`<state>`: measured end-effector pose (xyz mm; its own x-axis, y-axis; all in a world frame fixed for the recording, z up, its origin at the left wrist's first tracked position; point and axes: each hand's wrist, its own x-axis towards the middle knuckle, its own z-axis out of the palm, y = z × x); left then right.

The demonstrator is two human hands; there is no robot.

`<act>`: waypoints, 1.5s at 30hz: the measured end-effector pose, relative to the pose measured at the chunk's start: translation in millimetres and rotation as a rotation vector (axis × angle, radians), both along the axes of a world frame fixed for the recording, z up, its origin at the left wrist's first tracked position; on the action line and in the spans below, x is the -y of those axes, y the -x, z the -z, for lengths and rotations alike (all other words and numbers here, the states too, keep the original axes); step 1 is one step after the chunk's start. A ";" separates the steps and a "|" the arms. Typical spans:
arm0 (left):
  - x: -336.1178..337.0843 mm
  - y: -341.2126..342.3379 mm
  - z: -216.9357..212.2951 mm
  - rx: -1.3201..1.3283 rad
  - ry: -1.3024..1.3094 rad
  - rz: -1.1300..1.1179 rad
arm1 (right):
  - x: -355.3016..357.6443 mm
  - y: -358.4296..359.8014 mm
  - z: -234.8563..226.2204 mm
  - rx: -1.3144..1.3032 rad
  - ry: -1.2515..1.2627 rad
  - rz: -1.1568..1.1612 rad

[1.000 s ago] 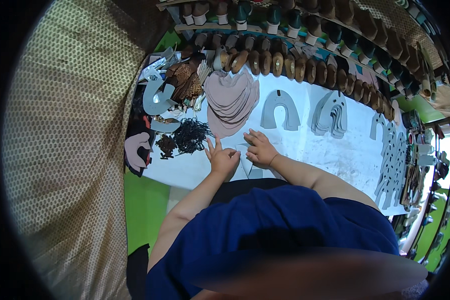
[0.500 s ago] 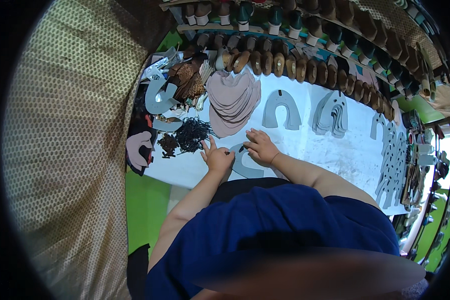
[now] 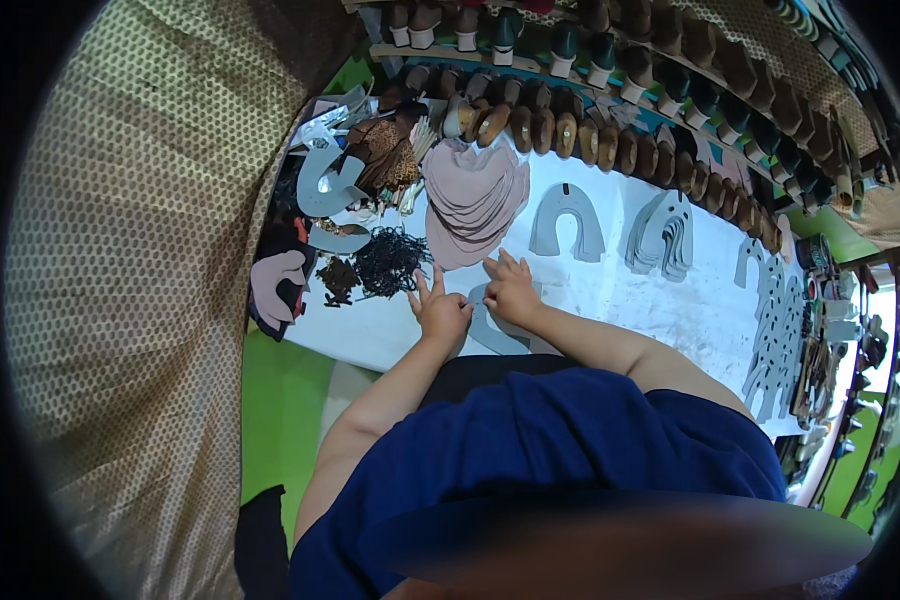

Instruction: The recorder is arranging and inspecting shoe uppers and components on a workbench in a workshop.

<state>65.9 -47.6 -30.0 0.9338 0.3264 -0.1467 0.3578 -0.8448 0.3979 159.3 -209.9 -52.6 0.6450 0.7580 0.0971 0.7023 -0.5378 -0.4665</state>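
At the near edge of the white-topped table [image 3: 670, 300], a grey U-shaped cut piece [image 3: 492, 335] lies partly hidden under my hands. My left hand [image 3: 443, 314] is over its left side, thumb and forefinger pinched together and the other fingers raised. My right hand [image 3: 513, 292] is just right of it, also with its fingertips pinched. Whatever is between the fingertips of either hand is too small to make out. Close beyond my left hand lies a tangled heap of thin black strips [image 3: 391, 263], with a smaller pile of short brown pieces [image 3: 339, 281] beside it.
Overlapping pink cut pieces [image 3: 475, 200] lie beyond my hands. Further right are a single grey U-shaped piece [image 3: 548, 232], a stack of grey pieces [image 3: 647, 238] and a row of them [image 3: 768, 330]. Wooden shoe lasts [image 3: 566, 135] line the back below shelved shoes. A patterned curtain [image 3: 150, 300] hangs left.
My right hand has drawn its fingers from a flat, spread pose over the grey piece into a pinch near my left fingertips. My left hand stays pinched. The view has shifted slightly.
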 end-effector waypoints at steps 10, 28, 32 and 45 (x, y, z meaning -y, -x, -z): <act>-0.6 7.5 11.8 0.125 -0.035 0.032 | -4.2 -6.7 -1.2 -0.079 0.075 0.038; -3.0 8.6 2.8 0.049 0.005 -0.051 | -15.6 -2.0 4.4 0.240 0.085 -0.117; -2.2 5.5 -1.4 0.036 0.021 -0.047 | -1.3 -0.7 7.0 0.252 -0.074 -0.078; -9.9 10.8 10.2 0.096 0.144 0.019 | 39.0 -3.7 -3.3 0.219 -0.096 -0.300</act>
<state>55.1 -37.7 -40.2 0.9516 0.2905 -0.1005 0.2967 -0.7826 0.5472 163.0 -248.9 -49.3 0.3517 0.8908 0.2877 0.9105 -0.2541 -0.3263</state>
